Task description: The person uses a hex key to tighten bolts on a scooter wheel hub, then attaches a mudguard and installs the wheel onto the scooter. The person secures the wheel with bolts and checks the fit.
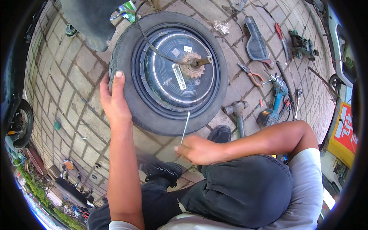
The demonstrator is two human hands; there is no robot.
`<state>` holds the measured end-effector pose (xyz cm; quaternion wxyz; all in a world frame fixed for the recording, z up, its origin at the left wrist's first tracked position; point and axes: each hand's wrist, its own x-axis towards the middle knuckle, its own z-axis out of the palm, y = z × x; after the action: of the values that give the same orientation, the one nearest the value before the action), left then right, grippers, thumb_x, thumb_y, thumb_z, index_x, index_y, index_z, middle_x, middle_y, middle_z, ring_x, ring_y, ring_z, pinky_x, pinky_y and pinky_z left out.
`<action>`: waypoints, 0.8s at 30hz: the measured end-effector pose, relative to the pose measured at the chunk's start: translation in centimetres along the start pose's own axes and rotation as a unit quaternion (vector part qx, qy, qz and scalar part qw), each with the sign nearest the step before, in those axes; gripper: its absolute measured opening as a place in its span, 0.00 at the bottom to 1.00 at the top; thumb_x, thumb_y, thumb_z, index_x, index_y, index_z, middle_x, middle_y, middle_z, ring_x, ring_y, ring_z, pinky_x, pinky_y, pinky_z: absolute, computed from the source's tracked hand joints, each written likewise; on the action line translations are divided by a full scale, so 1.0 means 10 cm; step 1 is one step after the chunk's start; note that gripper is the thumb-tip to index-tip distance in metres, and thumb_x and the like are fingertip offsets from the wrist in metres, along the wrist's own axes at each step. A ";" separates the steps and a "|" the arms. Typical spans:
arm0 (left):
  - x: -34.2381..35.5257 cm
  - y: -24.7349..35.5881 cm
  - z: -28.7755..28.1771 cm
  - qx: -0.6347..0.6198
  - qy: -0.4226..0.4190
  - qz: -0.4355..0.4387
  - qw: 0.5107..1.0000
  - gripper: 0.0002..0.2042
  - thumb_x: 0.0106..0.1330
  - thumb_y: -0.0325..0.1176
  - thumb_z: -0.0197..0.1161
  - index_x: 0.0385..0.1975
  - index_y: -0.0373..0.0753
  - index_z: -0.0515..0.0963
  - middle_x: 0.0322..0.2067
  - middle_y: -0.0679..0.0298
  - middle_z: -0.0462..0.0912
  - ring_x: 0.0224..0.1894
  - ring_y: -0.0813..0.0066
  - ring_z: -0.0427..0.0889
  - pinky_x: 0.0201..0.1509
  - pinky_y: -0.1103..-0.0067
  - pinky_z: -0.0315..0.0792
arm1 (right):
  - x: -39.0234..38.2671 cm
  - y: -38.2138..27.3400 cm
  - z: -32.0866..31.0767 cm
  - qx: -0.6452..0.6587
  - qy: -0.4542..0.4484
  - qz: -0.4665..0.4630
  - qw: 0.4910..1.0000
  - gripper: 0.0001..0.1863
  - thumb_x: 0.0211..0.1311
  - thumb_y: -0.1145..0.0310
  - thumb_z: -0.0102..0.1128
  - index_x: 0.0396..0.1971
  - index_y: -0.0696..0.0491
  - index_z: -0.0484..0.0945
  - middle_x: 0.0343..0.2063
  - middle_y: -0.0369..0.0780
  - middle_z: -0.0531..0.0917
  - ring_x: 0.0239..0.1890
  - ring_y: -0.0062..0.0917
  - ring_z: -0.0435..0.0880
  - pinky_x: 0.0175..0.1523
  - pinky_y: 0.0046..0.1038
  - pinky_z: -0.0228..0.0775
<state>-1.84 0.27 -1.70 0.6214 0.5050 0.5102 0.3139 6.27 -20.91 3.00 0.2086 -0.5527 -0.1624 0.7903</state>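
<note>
A black-tyred hub-motor wheel [161, 86] lies tilted on the paving before me, its toothed sprocket [188, 68] and axle facing up. My left hand [116, 101] grips the tyre's left side, thumb on top and fingers around the outer edge. In my right hand [199, 148], closed near the wheel's lower edge, is a thin metal rod [185, 128]. Its upper tip reaches the rim beside the motor cover's edge; whether it sits in a bolt is too small to tell. A black cable [147, 40] runs from the axle over the tyre.
Right of the wheel lie a hammer [238, 111], orange-handled pliers [253, 75], a blue cordless drill [278, 97], a grey tray [256, 40] and a red-handled tool [281, 36]. A dark curved panel [88, 19] overhangs the upper left. My shoe [163, 170] rests below the wheel.
</note>
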 end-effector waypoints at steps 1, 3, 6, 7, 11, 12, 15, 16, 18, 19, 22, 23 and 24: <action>0.00 0.00 0.01 -0.002 0.001 0.002 1.000 0.27 0.67 0.42 0.63 0.58 0.26 0.67 0.48 0.51 0.79 0.46 0.68 0.81 0.50 0.76 0.75 | 0.01 -0.01 0.03 0.028 0.000 0.005 1.000 0.23 0.75 0.58 0.44 0.38 0.64 0.80 0.19 0.37 0.75 0.22 0.22 0.73 0.31 0.28 0.68; -0.02 0.00 0.04 -0.005 0.002 0.007 1.000 0.28 0.67 0.42 0.63 0.58 0.26 0.66 0.48 0.51 0.78 0.46 0.68 0.81 0.50 0.76 0.75 | 0.02 -0.04 0.07 0.068 -0.003 0.006 0.998 0.23 0.76 0.58 0.43 0.38 0.64 0.78 0.18 0.34 0.71 0.20 0.18 0.68 0.28 0.25 0.66; -0.01 0.00 0.03 -0.003 0.003 0.003 1.000 0.28 0.67 0.41 0.63 0.58 0.26 0.66 0.49 0.51 0.78 0.46 0.68 0.81 0.50 0.76 0.75 | 0.03 -0.08 0.10 0.109 -0.009 -0.004 0.994 0.23 0.76 0.59 0.42 0.40 0.66 0.77 0.18 0.34 0.70 0.20 0.18 0.67 0.27 0.25 0.64; -0.01 -0.01 0.02 -0.002 0.005 0.006 1.000 0.28 0.67 0.41 0.63 0.58 0.26 0.66 0.49 0.50 0.78 0.46 0.68 0.81 0.50 0.76 0.75 | 0.04 -0.08 0.11 0.126 -0.012 -0.005 0.992 0.23 0.77 0.59 0.42 0.40 0.66 0.77 0.18 0.33 0.69 0.20 0.17 0.66 0.26 0.24 0.63; -0.01 -0.03 0.02 -0.007 0.009 0.008 1.000 0.28 0.67 0.42 0.63 0.57 0.26 0.66 0.48 0.50 0.78 0.46 0.68 0.80 0.50 0.75 0.75 | 0.06 -0.10 0.15 0.184 -0.022 -0.009 0.983 0.23 0.77 0.59 0.42 0.42 0.68 0.75 0.17 0.33 0.68 0.19 0.17 0.64 0.25 0.24 0.60; -0.01 -0.03 0.02 -0.009 0.011 0.005 1.000 0.28 0.67 0.42 0.63 0.57 0.26 0.67 0.48 0.51 0.78 0.46 0.68 0.80 0.51 0.75 0.75 | 0.07 -0.12 0.15 0.192 -0.022 -0.009 0.981 0.24 0.77 0.59 0.41 0.42 0.68 0.75 0.17 0.33 0.68 0.19 0.17 0.64 0.25 0.24 0.60; -0.03 -0.02 0.03 -0.010 0.001 0.000 1.000 0.33 0.65 0.45 0.66 0.60 0.25 0.64 0.51 0.51 0.76 0.52 0.68 0.76 0.58 0.76 0.69 | 0.09 -0.08 0.16 0.210 -0.025 -0.028 0.977 0.24 0.77 0.58 0.42 0.40 0.67 0.76 0.17 0.33 0.69 0.17 0.17 0.64 0.23 0.25 0.59; -0.02 -0.01 0.02 -0.008 0.000 -0.009 1.000 0.33 0.65 0.45 0.66 0.60 0.25 0.64 0.51 0.51 0.76 0.52 0.68 0.76 0.57 0.76 0.69 | 0.14 0.01 0.15 0.215 -0.032 -0.046 0.975 0.23 0.76 0.58 0.42 0.38 0.66 0.76 0.16 0.33 0.70 0.16 0.17 0.66 0.22 0.25 0.60; 0.02 0.02 0.01 -0.009 -0.004 -0.027 1.000 0.33 0.65 0.45 0.66 0.60 0.26 0.64 0.51 0.51 0.76 0.51 0.68 0.76 0.57 0.76 0.69 | 0.10 0.03 0.09 0.175 -0.041 -0.064 0.982 0.24 0.75 0.55 0.44 0.36 0.64 0.77 0.17 0.34 0.73 0.16 0.18 0.70 0.22 0.25 0.62; 0.04 0.03 0.01 -0.014 -0.015 -0.031 0.999 0.33 0.65 0.45 0.66 0.60 0.26 0.64 0.51 0.51 0.76 0.51 0.68 0.76 0.57 0.76 0.69 | 0.07 0.03 -0.01 0.131 -0.045 -0.063 0.988 0.25 0.75 0.53 0.45 0.35 0.63 0.77 0.17 0.35 0.74 0.17 0.19 0.72 0.23 0.25 0.64; 0.05 0.02 -0.03 -0.010 -0.024 -0.031 0.999 0.33 0.65 0.45 0.66 0.61 0.26 0.64 0.51 0.51 0.77 0.51 0.68 0.76 0.57 0.75 0.69 | -0.05 0.02 -0.27 -0.013 0.019 -0.080 0.997 0.27 0.72 0.48 0.48 0.30 0.61 0.78 0.17 0.37 0.78 0.20 0.19 0.77 0.26 0.25 0.69; 0.05 0.00 -0.03 -0.002 -0.024 -0.027 0.999 0.33 0.65 0.45 0.66 0.61 0.26 0.64 0.51 0.50 0.77 0.51 0.68 0.77 0.57 0.75 0.70 | -0.08 0.02 -0.34 -0.059 0.059 -0.089 0.992 0.29 0.72 0.46 0.50 0.28 0.60 0.78 0.17 0.38 0.78 0.21 0.20 0.79 0.27 0.25 0.71; 0.05 0.00 -0.02 0.007 -0.023 -0.023 0.999 0.34 0.65 0.45 0.66 0.61 0.26 0.63 0.51 0.50 0.77 0.51 0.68 0.77 0.57 0.75 0.70 | -0.08 0.01 -0.39 -0.040 0.115 -0.090 0.988 0.30 0.70 0.45 0.52 0.25 0.60 0.78 0.16 0.39 0.78 0.20 0.20 0.79 0.27 0.27 0.71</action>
<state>-1.95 0.75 -1.88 0.6366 0.5043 0.5095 0.2842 10.14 -21.29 2.25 0.2745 -0.6307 -0.2178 0.6924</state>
